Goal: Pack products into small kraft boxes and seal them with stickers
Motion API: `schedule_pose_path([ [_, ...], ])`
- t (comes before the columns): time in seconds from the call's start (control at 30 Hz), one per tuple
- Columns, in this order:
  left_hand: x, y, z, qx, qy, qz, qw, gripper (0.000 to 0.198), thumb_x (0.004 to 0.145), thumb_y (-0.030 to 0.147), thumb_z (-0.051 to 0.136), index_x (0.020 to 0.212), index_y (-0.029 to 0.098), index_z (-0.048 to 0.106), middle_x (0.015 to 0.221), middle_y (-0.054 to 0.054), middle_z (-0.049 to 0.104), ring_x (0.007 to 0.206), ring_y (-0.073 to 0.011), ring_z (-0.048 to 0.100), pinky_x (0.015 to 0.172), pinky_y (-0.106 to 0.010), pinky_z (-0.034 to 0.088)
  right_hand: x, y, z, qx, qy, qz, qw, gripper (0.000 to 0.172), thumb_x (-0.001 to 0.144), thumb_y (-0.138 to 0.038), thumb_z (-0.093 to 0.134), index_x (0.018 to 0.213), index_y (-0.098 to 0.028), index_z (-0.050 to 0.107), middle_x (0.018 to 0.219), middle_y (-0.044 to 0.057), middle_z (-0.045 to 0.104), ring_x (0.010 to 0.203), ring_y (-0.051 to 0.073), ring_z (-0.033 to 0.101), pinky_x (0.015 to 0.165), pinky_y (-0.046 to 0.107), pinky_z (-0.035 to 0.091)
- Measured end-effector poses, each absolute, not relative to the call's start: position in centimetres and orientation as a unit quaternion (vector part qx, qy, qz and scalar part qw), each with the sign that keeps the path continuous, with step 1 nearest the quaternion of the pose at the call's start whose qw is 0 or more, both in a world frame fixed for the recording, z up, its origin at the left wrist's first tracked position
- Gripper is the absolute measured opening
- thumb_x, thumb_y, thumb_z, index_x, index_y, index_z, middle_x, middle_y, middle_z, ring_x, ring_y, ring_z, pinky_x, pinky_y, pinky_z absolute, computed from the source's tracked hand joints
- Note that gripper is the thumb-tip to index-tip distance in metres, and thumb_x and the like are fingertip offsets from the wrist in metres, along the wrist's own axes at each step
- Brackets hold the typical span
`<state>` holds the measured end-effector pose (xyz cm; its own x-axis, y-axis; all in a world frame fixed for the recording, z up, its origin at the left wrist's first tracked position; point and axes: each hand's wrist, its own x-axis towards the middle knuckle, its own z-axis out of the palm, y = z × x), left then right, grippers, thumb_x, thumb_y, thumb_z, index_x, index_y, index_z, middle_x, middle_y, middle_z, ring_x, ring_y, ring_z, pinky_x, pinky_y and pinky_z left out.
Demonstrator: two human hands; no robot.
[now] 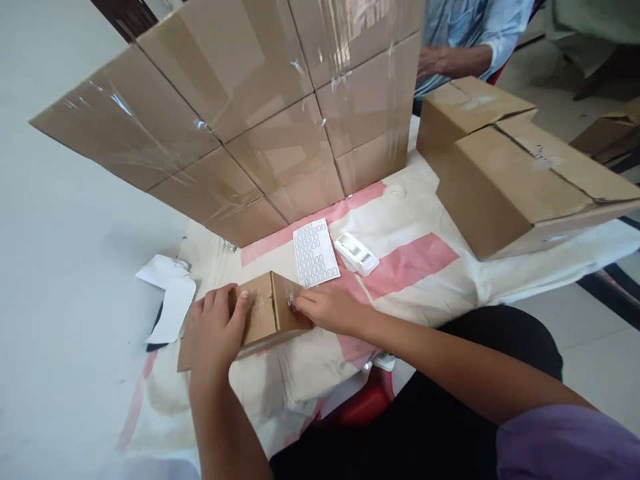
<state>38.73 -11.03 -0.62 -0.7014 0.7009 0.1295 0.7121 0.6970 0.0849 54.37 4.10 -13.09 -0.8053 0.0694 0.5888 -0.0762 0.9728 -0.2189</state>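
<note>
A small brown cardboard box [257, 307] lies on the cloth-covered table in front of me. My left hand [215, 327] grips its left part, thumb on the top face and fingers over the far edge. At the box's right end, my right hand [323, 307] has its fingertips pressed together on a shiny bit of clear tape [291, 300]. Just beyond that hand lies a white sheet [315, 253] printed with rows of small outlined labels. Beside the sheet rests a white tape dispenser [357, 253].
Taped cardboard boxes [280, 127] form a tall stack at the back. Two larger boxes [500, 173] stand at the right. White paper strips [173, 300] lie by the wall on the left. Another person's hand [435, 61] shows behind the stack. A tape roll [396, 192] lies near the boxes.
</note>
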Motion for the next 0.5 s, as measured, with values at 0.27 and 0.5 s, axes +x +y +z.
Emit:
schedule_pose_path([
  [0.27,37.78,-11.36,-1.48,-0.403,-0.911,-0.074,0.056,0.054,0.097,0.062,0.028,0.118,0.023,0.059,0.125,-0.014,0.065,0.125,-0.0344,0.052,0.113,-0.051,0.037,53.96,3.75,-12.68,-0.009,-0.946,0.134,0.294,0.015,0.101,-0.014,0.045,0.102,-0.019,0.059,0.091,0.003,0.068,0.076,0.016,0.061,0.062,0.029,0.039],
  [0.5,37.58,-11.59,-1.67,-0.411,-0.907,-0.072,0.061,0.055,0.098,0.06,0.025,0.118,0.022,0.06,0.127,-0.014,0.065,0.123,-0.0341,0.054,0.111,-0.051,0.039,54.14,3.77,-13.01,-0.018,-0.947,0.143,0.286,0.014,0.103,-0.018,0.044,0.103,-0.019,0.058,0.093,0.003,0.069,0.077,0.016,0.062,0.061,0.029,0.038],
])
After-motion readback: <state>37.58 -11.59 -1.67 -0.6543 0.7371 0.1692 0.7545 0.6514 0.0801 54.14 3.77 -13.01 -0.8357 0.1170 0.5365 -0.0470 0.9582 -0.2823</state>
